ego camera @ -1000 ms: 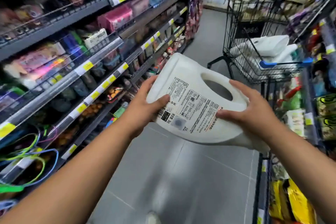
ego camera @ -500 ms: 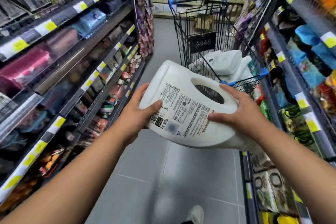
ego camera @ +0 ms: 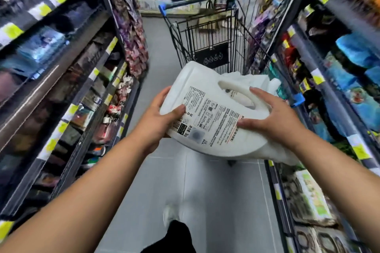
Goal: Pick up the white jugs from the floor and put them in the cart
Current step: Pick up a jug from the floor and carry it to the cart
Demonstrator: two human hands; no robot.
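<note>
- White jug (ego camera: 213, 117): held in the air on the near side of the cart (ego camera: 205, 33), well clear of the floor (ego camera: 205, 181); lies flat, printed label upward
- Long axis: slanted, far end aimed at the cart's near left side, near end under the right wrist; handle loop on the side facing the cart
- Left hand (ego camera: 162, 117): grips the jug's left edge, thumb on the label, fingers underneath
- Right hand (ego camera: 273, 117): spread across the handle loop, thumb on the label, bearing the jug's right side
- Cart: straight ahead beyond the jug, basket open on top; other white jugs (ego camera: 253, 82) already inside, just behind the held one
- Nearer hand: both about level; the right sits closer to the cart's near blue corner (ego camera: 298, 98)
- Judgement: next move is forward over the near rim, then down beside the jugs already inside
</note>
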